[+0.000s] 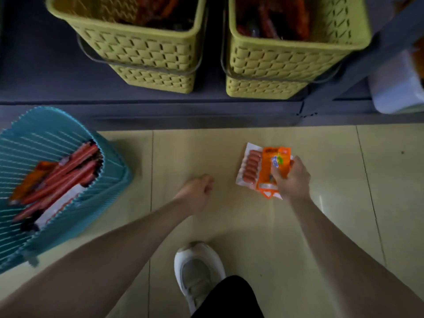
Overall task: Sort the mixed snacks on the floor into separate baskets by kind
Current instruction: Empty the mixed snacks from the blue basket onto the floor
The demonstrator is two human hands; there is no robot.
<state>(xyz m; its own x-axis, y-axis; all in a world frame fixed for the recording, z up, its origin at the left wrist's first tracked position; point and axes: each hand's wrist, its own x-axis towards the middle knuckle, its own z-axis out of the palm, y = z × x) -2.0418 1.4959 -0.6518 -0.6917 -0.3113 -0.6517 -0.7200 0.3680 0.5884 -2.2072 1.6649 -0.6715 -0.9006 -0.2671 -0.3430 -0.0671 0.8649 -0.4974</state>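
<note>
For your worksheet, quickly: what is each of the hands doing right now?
Left hand: fingers curled, holding nothing.
Right hand: gripping the orange snack packet over the sausage pack.

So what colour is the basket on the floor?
Teal basket, ribbed walls; seen in the head view.

Right hand [292, 180] around snack packets [267, 167]

Upper frame: I saw two yellow-green baskets [146, 49] of matt perforated plastic | left: teal basket [68, 131], ribbed plastic | centre right: orange packet [273, 161], glossy film | floor [344, 180]: smooth tiles with faint sheen | bottom: shoe [197, 269], matt white mesh cloth
</note>
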